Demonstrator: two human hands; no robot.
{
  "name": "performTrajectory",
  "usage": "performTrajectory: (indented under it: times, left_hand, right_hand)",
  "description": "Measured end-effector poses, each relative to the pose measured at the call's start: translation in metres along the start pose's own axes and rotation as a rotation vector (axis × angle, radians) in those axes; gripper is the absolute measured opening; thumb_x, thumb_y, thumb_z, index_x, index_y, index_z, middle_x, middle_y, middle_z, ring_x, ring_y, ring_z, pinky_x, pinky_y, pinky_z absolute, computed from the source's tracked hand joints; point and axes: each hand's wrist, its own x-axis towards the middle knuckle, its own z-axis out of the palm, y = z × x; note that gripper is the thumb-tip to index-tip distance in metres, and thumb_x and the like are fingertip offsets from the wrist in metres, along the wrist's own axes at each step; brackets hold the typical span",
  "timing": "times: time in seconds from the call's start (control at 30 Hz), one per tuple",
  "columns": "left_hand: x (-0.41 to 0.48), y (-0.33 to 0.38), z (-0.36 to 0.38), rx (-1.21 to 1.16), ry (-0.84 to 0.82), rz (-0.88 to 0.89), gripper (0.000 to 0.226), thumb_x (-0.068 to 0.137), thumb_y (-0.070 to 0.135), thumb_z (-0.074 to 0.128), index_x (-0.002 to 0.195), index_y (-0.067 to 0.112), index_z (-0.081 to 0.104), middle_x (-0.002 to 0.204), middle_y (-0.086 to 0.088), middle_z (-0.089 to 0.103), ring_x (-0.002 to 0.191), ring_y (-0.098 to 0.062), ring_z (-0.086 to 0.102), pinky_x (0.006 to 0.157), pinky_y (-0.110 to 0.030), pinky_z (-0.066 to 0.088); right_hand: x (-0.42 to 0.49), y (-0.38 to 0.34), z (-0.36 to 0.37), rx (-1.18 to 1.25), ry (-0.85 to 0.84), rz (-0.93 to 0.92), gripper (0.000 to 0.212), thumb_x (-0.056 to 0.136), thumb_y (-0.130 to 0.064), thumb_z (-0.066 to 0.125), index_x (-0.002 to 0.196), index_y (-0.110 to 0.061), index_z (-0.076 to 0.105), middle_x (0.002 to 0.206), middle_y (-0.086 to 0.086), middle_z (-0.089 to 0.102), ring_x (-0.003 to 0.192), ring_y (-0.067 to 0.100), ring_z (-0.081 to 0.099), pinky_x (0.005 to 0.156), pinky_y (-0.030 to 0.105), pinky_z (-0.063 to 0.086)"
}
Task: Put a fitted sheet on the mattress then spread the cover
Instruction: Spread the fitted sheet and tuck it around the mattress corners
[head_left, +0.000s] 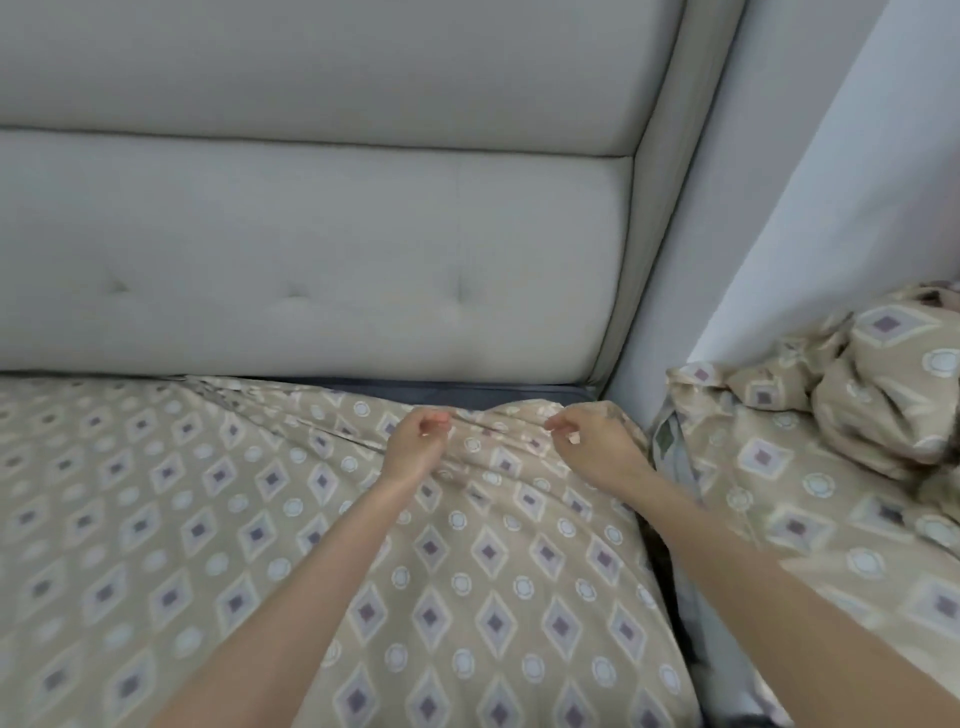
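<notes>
While the sheet (260, 519) lies across the bed, its bunched hem stops short of the head-right corner, bare mattress (493, 388) showing just beyond. Left hand (413, 447) fingers (434, 420) clamp the hem; right hand (597, 447), nearer the corner, curls there, grip unclear.

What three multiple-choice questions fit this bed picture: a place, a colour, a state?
1. Where is the bunched fabric? A) on a chair B) right of the mattress, by the wall C) on a shelf
2. The headboard colour? A) light grey B) red C) black
3. The fitted sheet at this corner? A) tucked fully B) short of the headboard C) off the bed
B: it lies heaped against the wall. A: pale grey padding. B: a dark mattress strip shows bare.
</notes>
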Motion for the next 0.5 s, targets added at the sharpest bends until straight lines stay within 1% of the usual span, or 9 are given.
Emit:
performTrajectory:
  times: [0.07, 0.17, 0.2, 0.3, 0.33, 0.4, 0.5]
  left_hand:
    - [0.009, -0.016, -0.014, 0.003, 0.02, 0.012, 0.016, 0.092, 0.004, 0.052, 0.097, 0.016, 0.061, 0.102, 0.003, 0.061, 0.107, -0.021, 0.058, 0.095, -0.033, 0.047]
    - [0.02, -0.036, -0.026, 0.082, 0.022, 0.015, 0.017, 0.094, 0.01, 0.05, 0.107, 0.013, 0.061, 0.11, 0.003, 0.059, 0.106, -0.013, 0.054, 0.089, -0.023, 0.04]
    - [0.025, -0.043, -0.029, 0.115, 0.028, 0.016, 0.018, 0.095, 0.012, 0.05, 0.11, 0.012, 0.061, 0.111, 0.003, 0.059, 0.106, -0.013, 0.054, 0.087, -0.021, 0.038]
    - [0.035, -0.057, -0.032, 0.223, -0.014, 0.013, 0.02, 0.096, 0.015, 0.049, 0.111, 0.01, 0.061, 0.116, 0.001, 0.059, 0.11, -0.018, 0.056, 0.086, -0.023, 0.038]
    - [0.038, -0.061, -0.032, 0.256, -0.035, 0.007, 0.02, 0.096, 0.014, 0.048, 0.111, 0.009, 0.06, 0.118, -0.001, 0.06, 0.11, -0.019, 0.056, 0.086, -0.024, 0.039]
    - [0.045, -0.069, -0.033, 0.309, -0.061, -0.01, 0.019, 0.095, 0.012, 0.047, 0.109, 0.01, 0.06, 0.115, -0.004, 0.061, 0.107, -0.02, 0.057, 0.081, -0.023, 0.038]
    - [0.048, -0.076, -0.035, 0.358, -0.092, 0.003, 0.017, 0.093, 0.012, 0.047, 0.105, 0.014, 0.059, 0.111, 0.0, 0.062, 0.103, -0.015, 0.056, 0.078, -0.021, 0.035]
  right_hand:
    - [0.016, -0.01, 0.017, 0.003, -0.029, 0.017, 0.029, 0.092, -0.013, 0.049, 0.116, -0.018, 0.065, 0.122, -0.002, 0.062, 0.113, 0.016, 0.056, 0.096, 0.027, 0.043]
    - [0.038, -0.019, 0.036, -0.001, -0.047, 0.043, 0.03, 0.09, -0.012, 0.05, 0.116, -0.02, 0.064, 0.124, 0.0, 0.06, 0.11, 0.02, 0.058, 0.092, 0.029, 0.044]
    - [0.047, -0.021, 0.043, 0.004, -0.048, 0.052, 0.031, 0.09, -0.011, 0.049, 0.116, -0.019, 0.064, 0.126, 0.001, 0.059, 0.11, 0.021, 0.059, 0.091, 0.028, 0.044]
    - [0.069, -0.021, 0.061, 0.024, -0.046, 0.069, 0.031, 0.09, -0.009, 0.049, 0.117, -0.016, 0.062, 0.135, 0.002, 0.049, 0.115, 0.019, 0.055, 0.085, 0.023, 0.038]
    - [0.077, -0.02, 0.067, 0.019, -0.06, 0.075, 0.032, 0.091, -0.008, 0.048, 0.121, -0.015, 0.059, 0.137, 0.003, 0.047, 0.117, 0.019, 0.052, 0.085, 0.022, 0.036]
    - [0.096, -0.018, 0.078, -0.006, -0.101, 0.099, 0.038, 0.093, -0.009, 0.048, 0.131, -0.011, 0.05, 0.14, 0.007, 0.044, 0.123, 0.022, 0.047, 0.087, 0.022, 0.035]
    - [0.113, -0.014, 0.086, -0.03, -0.158, 0.141, 0.055, 0.093, -0.008, 0.05, 0.144, -0.008, 0.03, 0.146, 0.012, 0.036, 0.131, 0.026, 0.04, 0.096, 0.026, 0.034]
